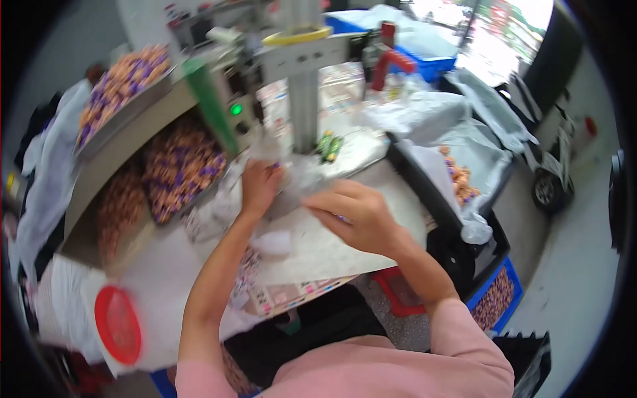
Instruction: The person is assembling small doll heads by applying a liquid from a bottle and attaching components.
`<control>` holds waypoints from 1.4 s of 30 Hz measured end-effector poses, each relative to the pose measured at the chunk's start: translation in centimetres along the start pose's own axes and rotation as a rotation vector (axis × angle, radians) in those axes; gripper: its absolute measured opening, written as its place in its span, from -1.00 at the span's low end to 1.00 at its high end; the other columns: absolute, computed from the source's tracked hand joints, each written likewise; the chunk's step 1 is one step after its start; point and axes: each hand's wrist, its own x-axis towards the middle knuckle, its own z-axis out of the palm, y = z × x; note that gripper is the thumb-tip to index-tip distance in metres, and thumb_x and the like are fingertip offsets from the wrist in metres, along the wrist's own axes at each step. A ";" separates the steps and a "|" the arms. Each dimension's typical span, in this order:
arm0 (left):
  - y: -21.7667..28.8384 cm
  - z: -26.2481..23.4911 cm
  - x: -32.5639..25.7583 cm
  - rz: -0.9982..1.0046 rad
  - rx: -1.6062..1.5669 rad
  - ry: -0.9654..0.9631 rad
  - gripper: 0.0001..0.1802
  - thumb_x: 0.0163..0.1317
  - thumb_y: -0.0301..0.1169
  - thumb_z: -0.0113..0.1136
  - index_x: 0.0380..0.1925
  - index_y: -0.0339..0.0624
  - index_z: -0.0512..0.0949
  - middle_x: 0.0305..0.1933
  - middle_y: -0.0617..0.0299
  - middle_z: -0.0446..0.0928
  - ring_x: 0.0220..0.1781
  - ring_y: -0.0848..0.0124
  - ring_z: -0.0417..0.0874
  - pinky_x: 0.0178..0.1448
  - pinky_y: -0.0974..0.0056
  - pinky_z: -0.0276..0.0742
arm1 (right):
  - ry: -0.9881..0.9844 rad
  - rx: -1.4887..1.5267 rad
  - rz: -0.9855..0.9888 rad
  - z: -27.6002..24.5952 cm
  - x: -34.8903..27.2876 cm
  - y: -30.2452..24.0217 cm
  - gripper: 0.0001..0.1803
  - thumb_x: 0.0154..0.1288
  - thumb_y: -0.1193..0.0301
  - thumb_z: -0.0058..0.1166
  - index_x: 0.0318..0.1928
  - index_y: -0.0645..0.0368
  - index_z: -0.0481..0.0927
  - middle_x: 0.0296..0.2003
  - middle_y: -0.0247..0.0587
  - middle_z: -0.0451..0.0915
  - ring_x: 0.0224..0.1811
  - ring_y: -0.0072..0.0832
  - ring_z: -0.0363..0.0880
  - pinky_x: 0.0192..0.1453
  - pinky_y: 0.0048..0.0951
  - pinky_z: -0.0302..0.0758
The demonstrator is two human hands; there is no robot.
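Note:
Over the white work surface (318, 252), my left hand (260, 186) is closed, fingers curled, beside crumpled clear plastic (302, 174). A small purple spot shows at its fingertips, too small to name. My right hand (358, 215) is to its right, thumb and fingers drawn together and partly blurred, pointing at the same plastic. A purple-blue speck shows between its fingers; what it holds I cannot make out. Beyond the hands rises a metal machine post (304, 113). Some green-and-yellow wrapped pieces (329, 146) lie near its foot.
Left stand bins of orange-and-purple pieces (182, 169), another heaped tray (126, 79) above. A red round basin (118, 325) sits front left. At right is a black-edged tray (424, 182) lined with plastic. A red handle (391, 66) and green-lit control box (237, 109) flank the post.

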 end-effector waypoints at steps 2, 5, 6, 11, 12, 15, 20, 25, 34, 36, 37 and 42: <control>0.2 -0.3 -0.7 -0.036 -0.001 0.010 -0.81 0.03 -0.38 0.26 -0.51 -0.30 0.53 -0.48 -0.03 0.45 -0.33 0.02 0.46 -0.21 0.06 0.38 | 0.214 0.071 -0.094 0.7 3.9 0.9 -0.71 0.01 0.63 0.22 -0.18 0.18 0.65 -0.39 -0.17 0.61 -0.40 -0.28 0.56 -0.33 -0.38 0.47; -0.9 0.3 -1.8 -0.255 -0.313 0.021 -0.74 0.02 -0.40 0.32 -0.59 -0.35 0.45 -0.46 0.06 0.39 -0.41 0.18 0.44 -0.28 0.18 0.36 | 0.582 -0.055 -0.324 0.4 11.6 0.9 -0.67 0.05 0.55 0.21 -0.09 0.18 0.60 -0.32 -0.18 0.62 -0.31 -0.22 0.56 -0.16 -0.30 0.45; -0.1 0.4 -1.6 -0.228 -0.325 0.008 -0.74 0.02 -0.40 0.32 -0.59 -0.35 0.45 -0.46 0.06 0.39 -0.41 0.18 0.44 -0.28 0.18 0.36 | 0.667 -0.129 -0.359 0.0 13.7 1.0 -0.64 0.08 0.50 0.20 -0.04 0.19 0.57 -0.28 -0.18 0.62 -0.27 -0.20 0.57 -0.10 -0.26 0.44; 1.9 0.2 -0.9 -0.225 -0.134 -0.030 -0.68 0.02 -0.38 0.37 -0.62 -0.35 0.43 -0.46 0.12 0.36 -0.44 0.30 0.42 -0.32 0.25 0.34 | 0.167 -0.014 0.297 0.3 22.4 3.2 -0.35 0.03 0.27 0.22 0.08 0.39 0.34 -0.14 0.13 0.54 -0.12 -0.05 0.52 -0.01 -0.21 0.43; 1.7 0.6 -1.0 -0.218 -0.138 -0.036 -0.68 0.02 -0.38 0.37 -0.62 -0.35 0.43 -0.46 0.12 0.36 -0.44 0.30 0.42 -0.32 0.25 0.34 | 0.113 0.090 0.394 0.3 23.6 3.8 -0.33 0.01 0.25 0.22 0.07 0.40 0.33 -0.14 0.16 0.53 -0.12 -0.08 0.53 -0.01 -0.24 0.45; 0.4 0.8 -1.2 -0.253 -0.196 -0.013 -0.68 0.01 -0.39 0.38 -0.64 -0.34 0.42 -0.46 0.13 0.36 -0.45 0.31 0.42 -0.32 0.26 0.34 | 0.311 0.267 0.393 0.4 25.6 2.9 -0.38 0.01 0.26 0.18 0.04 0.39 0.36 -0.16 0.02 0.52 -0.16 -0.23 0.55 -0.02 -0.31 0.47; -0.5 -0.5 -1.6 -0.318 -0.212 -0.048 -0.71 0.00 -0.39 0.39 -0.56 -0.34 0.45 -0.46 0.15 0.37 -0.44 0.33 0.42 -0.32 0.27 0.35 | 0.463 0.658 0.092 -2.3 24.6 -1.8 -0.46 0.06 0.31 0.18 0.03 0.33 0.41 -0.24 -0.17 0.50 -0.23 -0.42 0.51 -0.10 -0.39 0.49; -0.9 -1.3 -1.8 -0.272 -0.279 -0.074 -0.70 0.03 -0.36 0.37 -0.52 -0.34 0.45 -0.45 0.15 0.38 -0.44 0.34 0.42 -0.33 0.28 0.34 | 0.449 0.852 0.107 -0.9 25.2 -0.2 -0.69 0.29 0.31 0.01 -0.04 0.25 0.48 -0.40 -0.36 0.49 -0.41 -0.59 0.45 -0.28 -0.50 0.44; -1.1 -1.6 -2.3 -0.155 -0.330 0.059 -0.62 0.10 -0.34 0.34 -0.67 -0.34 0.39 -0.59 0.18 0.33 -0.54 0.38 0.32 -0.41 0.27 0.27 | 0.337 0.612 0.297 0.7 30.0 1.1 -0.75 0.25 0.33 0.03 -0.36 0.32 0.50 -0.58 -0.27 0.49 -0.62 -0.51 0.43 -0.53 -0.41 0.41; -1.0 -2.2 -1.7 -0.059 -0.112 0.035 -0.62 0.07 -0.34 0.35 -0.68 -0.33 0.39 -0.62 0.11 0.30 -0.56 0.28 0.31 -0.41 0.21 0.26 | 0.210 0.601 0.365 -0.3 29.2 -1.0 -0.73 0.30 0.31 0.00 -0.25 0.32 0.50 -0.53 -0.28 0.51 -0.54 -0.50 0.46 -0.43 -0.42 0.43; -1.0 -1.9 -1.5 -0.078 -0.133 0.037 -0.62 0.05 -0.33 0.36 -0.68 -0.32 0.38 -0.64 0.07 0.28 -0.56 0.23 0.31 -0.41 0.18 0.25 | 0.192 0.580 0.394 -0.8 28.8 -2.3 -0.68 0.32 0.26 0.00 -0.14 0.31 0.50 -0.48 -0.28 0.53 -0.48 -0.50 0.47 -0.35 -0.41 0.44; -1.3 -2.9 -0.8 -0.169 -0.136 0.019 -0.56 0.00 -0.27 0.40 -0.67 -0.33 0.35 -0.59 0.12 0.28 -0.55 0.26 0.31 -0.40 0.23 0.25 | 0.329 0.916 0.098 -2.8 27.8 -3.9 -0.76 0.24 0.26 0.12 -0.42 0.13 0.45 -0.67 -0.47 0.31 -0.61 -0.62 0.30 -0.50 -0.53 0.31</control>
